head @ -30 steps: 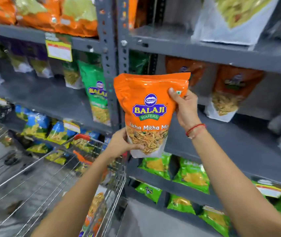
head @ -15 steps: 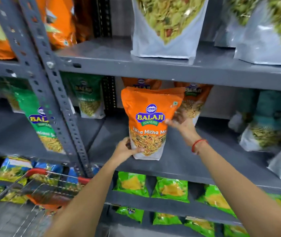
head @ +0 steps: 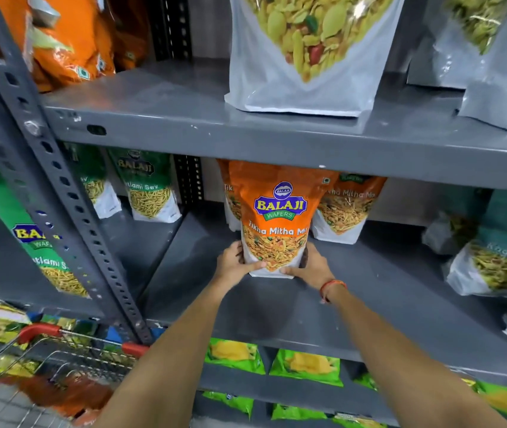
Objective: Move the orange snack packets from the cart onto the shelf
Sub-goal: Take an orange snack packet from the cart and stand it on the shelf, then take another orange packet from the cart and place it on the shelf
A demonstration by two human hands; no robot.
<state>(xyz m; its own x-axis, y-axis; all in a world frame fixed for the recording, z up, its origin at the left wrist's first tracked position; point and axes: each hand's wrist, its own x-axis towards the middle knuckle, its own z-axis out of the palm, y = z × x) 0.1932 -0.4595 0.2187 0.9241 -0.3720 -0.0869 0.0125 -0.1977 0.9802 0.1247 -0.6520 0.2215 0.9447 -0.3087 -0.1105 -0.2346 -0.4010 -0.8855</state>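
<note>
Orange packet (head: 276,223) upright between both hands, on shelf (head: 369,298)

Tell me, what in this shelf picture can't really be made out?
Head view only:
- Orange packet: its top is hidden behind the upper shelf; its base corners are covered by the left hand and right hand.
- Two orange packets behind it: mostly blocked by it.
- Cart: contents are an orange blur.
- White bag above: its top is cut off by the frame edge.

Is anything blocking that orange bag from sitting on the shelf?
Nothing visible. The orange packet stands upright on the grey shelf, held at its base by the left hand and right hand, with two more orange packets behind it.
</note>
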